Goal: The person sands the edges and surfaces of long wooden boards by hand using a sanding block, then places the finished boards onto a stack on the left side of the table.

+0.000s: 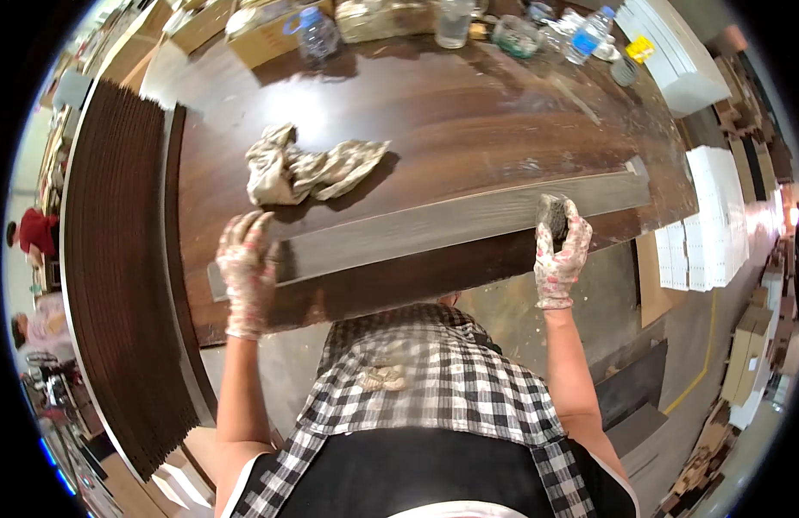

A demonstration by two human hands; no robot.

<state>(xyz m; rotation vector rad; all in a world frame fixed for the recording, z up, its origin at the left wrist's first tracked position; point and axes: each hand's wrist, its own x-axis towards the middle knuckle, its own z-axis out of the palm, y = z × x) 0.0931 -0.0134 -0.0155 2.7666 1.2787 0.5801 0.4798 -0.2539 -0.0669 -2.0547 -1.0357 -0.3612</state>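
A long grey wood-grain board lies across the dark brown table, close to its near edge. My left hand, in a flower-patterned glove, presses flat on the board's left end. My right hand, gloved the same way, grips a small dark sanding block held against the board near its right end. A crumpled beige rag rests on the table just behind the board, beyond my left hand.
A stack of dark ribbed panels runs along the table's left side. Plastic bottles, a glass, a cardboard box and small jars crowd the far edge. White panels and cardboard stacks stand at the right. People sit at the far left.
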